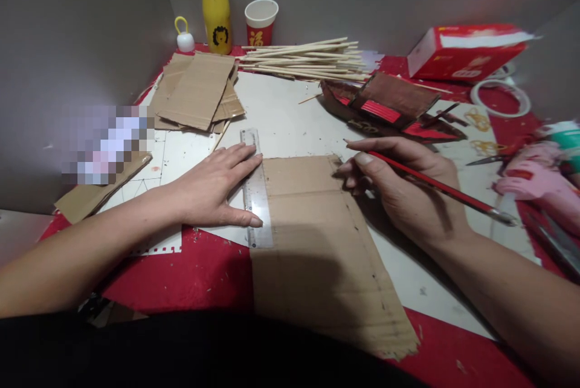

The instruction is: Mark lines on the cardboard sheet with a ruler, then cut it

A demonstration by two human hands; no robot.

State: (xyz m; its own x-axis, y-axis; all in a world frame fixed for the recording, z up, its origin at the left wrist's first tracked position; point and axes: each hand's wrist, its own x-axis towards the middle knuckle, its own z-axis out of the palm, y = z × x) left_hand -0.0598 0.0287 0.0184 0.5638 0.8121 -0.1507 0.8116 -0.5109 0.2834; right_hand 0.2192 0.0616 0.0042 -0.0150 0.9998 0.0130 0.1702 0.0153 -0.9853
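Note:
A sheet of brown cardboard (312, 237) lies in front of me, with dark marks along its right side. Along its left edge rests a clear ruler (260, 206). My left hand (217, 185) lies flat with fingers spread, its fingertips and thumb on the ruler. Over the cardboard's upper right corner, my right hand (403, 182) grips a red and black pencil (421, 179) between thumb and forefinger. The pencil's tip points left, above the surface. Beyond that hand stands a small brown model boat (389, 107) with red inside.
Cardboard pieces (199, 89) are stacked at the back left. Behind are a yellow bottle (217, 19), a paper cup (261, 22) and thin wooden sticks (308, 58). To the right sit a red tissue pack (471, 52), a tape roll (501, 98) and a pink glue gun (537, 176).

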